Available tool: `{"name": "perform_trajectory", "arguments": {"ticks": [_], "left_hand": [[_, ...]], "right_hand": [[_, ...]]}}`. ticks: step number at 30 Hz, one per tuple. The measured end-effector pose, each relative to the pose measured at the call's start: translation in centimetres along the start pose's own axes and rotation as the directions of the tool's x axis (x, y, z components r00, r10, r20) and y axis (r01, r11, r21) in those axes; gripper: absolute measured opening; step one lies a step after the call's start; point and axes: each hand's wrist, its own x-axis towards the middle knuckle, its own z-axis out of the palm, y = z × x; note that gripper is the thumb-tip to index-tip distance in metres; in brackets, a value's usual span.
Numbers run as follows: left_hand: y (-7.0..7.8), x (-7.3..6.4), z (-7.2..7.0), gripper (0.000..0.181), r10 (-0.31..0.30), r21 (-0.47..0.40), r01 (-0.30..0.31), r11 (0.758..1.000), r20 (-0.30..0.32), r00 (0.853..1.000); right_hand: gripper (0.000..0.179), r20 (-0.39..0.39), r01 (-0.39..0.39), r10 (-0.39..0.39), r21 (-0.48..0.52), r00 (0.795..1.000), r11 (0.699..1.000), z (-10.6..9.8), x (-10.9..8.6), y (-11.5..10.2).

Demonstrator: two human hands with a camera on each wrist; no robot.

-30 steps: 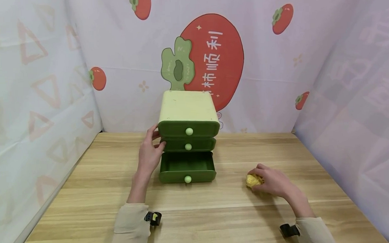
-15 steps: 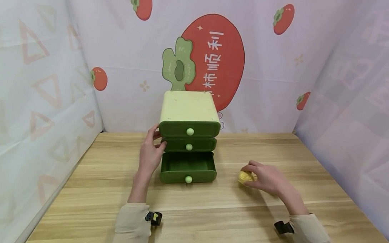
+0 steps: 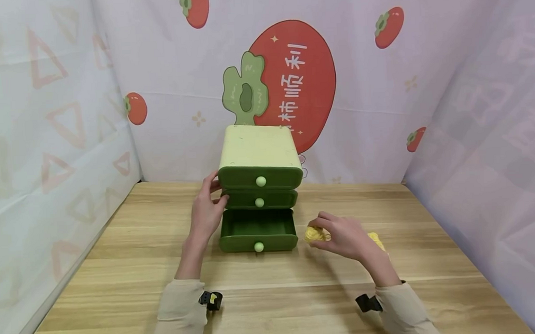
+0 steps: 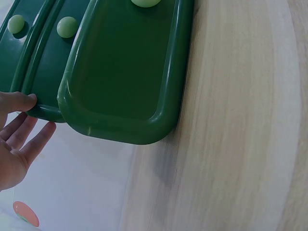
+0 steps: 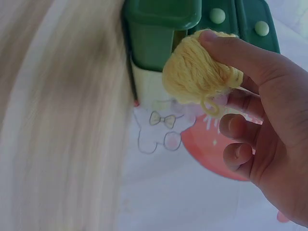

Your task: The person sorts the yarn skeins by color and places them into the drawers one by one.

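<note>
A small drawer cabinet [image 3: 260, 146] has a cream top and three dark green drawers with pale round knobs. Its bottom drawer [image 3: 259, 243] is pulled out, and the inside shows bare green. My left hand [image 3: 205, 213] touches the cabinet's left side, thumb at the edge of the middle drawer [image 4: 50, 72] and fingers fairly straight alongside. Between thumb and fingers, my right hand [image 3: 347, 237] pinches a ball of yellow yarn [image 5: 199, 70], just right of the bottom drawer. A short loop of yarn dangles from the ball in the right wrist view.
Another piece of yellow yarn [image 3: 376, 240] lies on the wooden table [image 3: 272, 304], partly hidden by the right forearm. A printed cloth [image 3: 171, 57] hangs behind the cabinet, with further cloth at both sides.
My right hand has carried the yellow yarn ball left toward the bottom drawer, revealing the second yellow piece behind it. The left hand and the cabinet stay as they were.
</note>
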Motion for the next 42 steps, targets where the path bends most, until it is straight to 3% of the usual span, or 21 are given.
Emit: {"name": "perform_trajectory", "arguments": {"ticks": [8,17,32,42], "left_hand": [[0.1,-0.1,-0.1,0.068,0.004,-0.002,-0.004,1.0,0.001,1.0],[-0.1,-0.1,-0.2,0.068,0.003,-0.004,-0.003,1.0,-0.002,1.0],[0.0,0.1,0.1,0.067,0.004,0.003,-0.004,1.0,-0.004,1.0],[0.1,0.1,-0.1,0.067,-0.012,0.008,0.012,1.0,0.0,1.0]], "right_hand": [[0.034,-0.083,0.096,-0.098,-0.017,0.992,0.995,0.2,2.2,-2.0],[0.04,-0.128,0.149,-0.153,-0.036,0.98,0.988,0.4,4.8,-4.3],[0.037,-0.288,0.203,-0.213,-0.064,0.934,0.977,3.0,8.7,-8.1],[0.039,-0.186,0.165,-0.156,0.031,0.97,0.986,4.0,9.7,-9.1]]}}
